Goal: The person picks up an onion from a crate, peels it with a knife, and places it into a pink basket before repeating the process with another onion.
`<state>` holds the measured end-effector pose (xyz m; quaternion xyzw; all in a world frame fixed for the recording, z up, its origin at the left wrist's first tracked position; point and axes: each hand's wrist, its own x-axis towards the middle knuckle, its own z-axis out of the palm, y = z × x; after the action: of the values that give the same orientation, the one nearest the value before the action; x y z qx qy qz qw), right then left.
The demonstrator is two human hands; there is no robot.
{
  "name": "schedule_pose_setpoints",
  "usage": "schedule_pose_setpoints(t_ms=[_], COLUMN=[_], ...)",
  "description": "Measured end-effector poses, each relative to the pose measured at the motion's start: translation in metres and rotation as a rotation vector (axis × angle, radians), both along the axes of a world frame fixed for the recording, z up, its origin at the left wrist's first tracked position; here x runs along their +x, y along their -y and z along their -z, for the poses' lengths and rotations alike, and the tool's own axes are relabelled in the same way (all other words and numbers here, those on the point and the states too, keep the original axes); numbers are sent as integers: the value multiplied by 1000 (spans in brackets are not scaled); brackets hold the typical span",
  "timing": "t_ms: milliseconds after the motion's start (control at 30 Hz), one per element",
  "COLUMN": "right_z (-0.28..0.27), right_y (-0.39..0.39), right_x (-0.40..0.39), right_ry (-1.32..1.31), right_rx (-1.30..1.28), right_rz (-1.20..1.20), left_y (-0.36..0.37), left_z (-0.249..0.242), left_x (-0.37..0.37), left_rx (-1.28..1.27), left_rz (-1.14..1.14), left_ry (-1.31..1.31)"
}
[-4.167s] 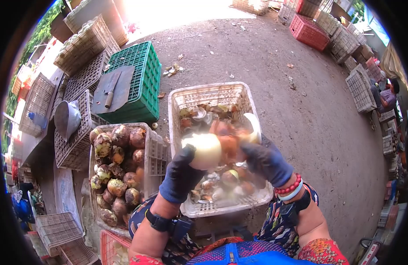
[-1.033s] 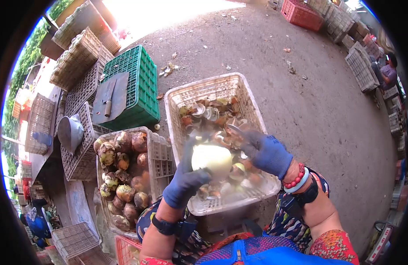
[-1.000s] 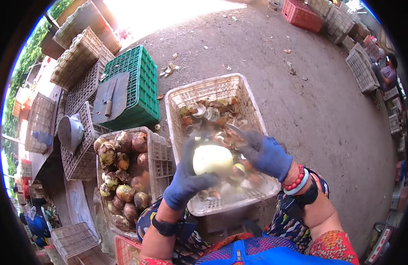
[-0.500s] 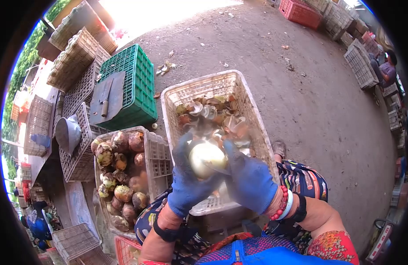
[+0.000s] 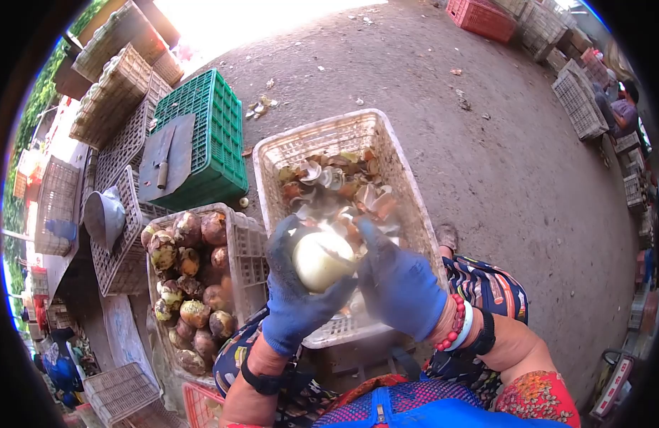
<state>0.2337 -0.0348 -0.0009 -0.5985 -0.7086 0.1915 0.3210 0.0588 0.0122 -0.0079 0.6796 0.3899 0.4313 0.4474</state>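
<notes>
My left hand, in a blue glove with dark fingertips, cups a smooth, pale, peeled round vegetable from the left and below. At its right side, my gloved right hand curls its fingers close to the surface. A thin tool edge seems to show there, but it is blurred and I cannot make out what the fingers hold. Both hands are above a pale plastic crate with curved brown-and-white peelings inside. To the left, another crate holds several rough, brown-skinned round vegetables.
An upturned green crate bears a dark board with a knife on it. A metal bowl rests on crates at the left. Stacked crates stand behind. Another person sits among crates at the far right.
The peeled vegetable has shifted slightly left and turned in my left hand. My right hand has moved a little left and up. The whole view has shifted slightly.
</notes>
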Motion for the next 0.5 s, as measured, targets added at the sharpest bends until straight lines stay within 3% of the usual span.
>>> schedule_pose_setpoints(t_ms=[67,200,267,367,400,500], right_z=[2,16,23,35,39,56], right_y=[2,1,-2,-9,-11,-22], right_x=[-3,0,2,6,8,19], right_ry=[30,88,270,392,409,604], right_rx=[4,20,15,66,96,-151], right_rz=[-8,20,50,78,85,117], left_y=[-1,4,5,3,4,8], left_z=[4,4,-2,9,5,-10], left_x=[-4,-2,-3,-10,-9,-8], left_rx=[116,-218,-336,-261,-306,-370], left_rz=[12,14,-10,-50,-43,28], left_ry=[-129,126,191,21,88,248])
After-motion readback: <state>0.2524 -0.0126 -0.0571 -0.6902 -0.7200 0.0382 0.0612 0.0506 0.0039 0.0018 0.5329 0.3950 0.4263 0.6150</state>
